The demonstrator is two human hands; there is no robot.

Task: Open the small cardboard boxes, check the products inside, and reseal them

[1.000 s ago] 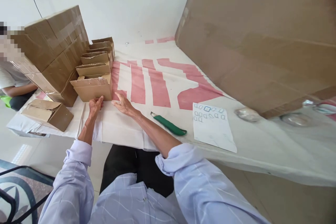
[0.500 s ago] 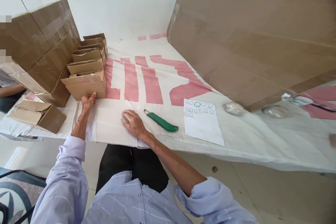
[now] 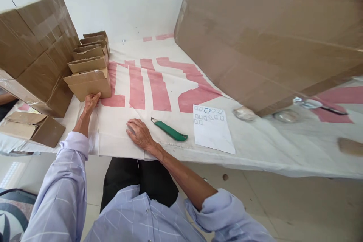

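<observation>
At the lower front face of an open-topped cardboard box [image 3: 90, 86], my left hand [image 3: 92, 102] is closed, its fingers bent and pressed against the cardboard. That box is the nearest of a row of several small cardboard boxes [image 3: 87, 64] with raised flaps. My right hand [image 3: 139, 133] lies flat on the cloth near the table's front edge, fingers stretched out, with nothing in it. Just right of it is a green utility knife [image 3: 170, 131], its blade end toward the hand. Beyond the knife lies a white paper sheet [image 3: 214, 136] with small drawn outlines.
Large taped cartons [image 3: 39, 45] stand behind the row at left; a huge carton [image 3: 263, 38] fills the right. A small closed box [image 3: 47, 130] sits at front left. Clear tape rolls [image 3: 244, 114] and a shiny metal tool [image 3: 307, 103] lie right. Another person's arm [image 3: 7, 99] shows far left.
My left hand has pushed the nearest box slightly back, closer to the row. My right hand stays put on the cloth. The whole view has shifted a little.
</observation>
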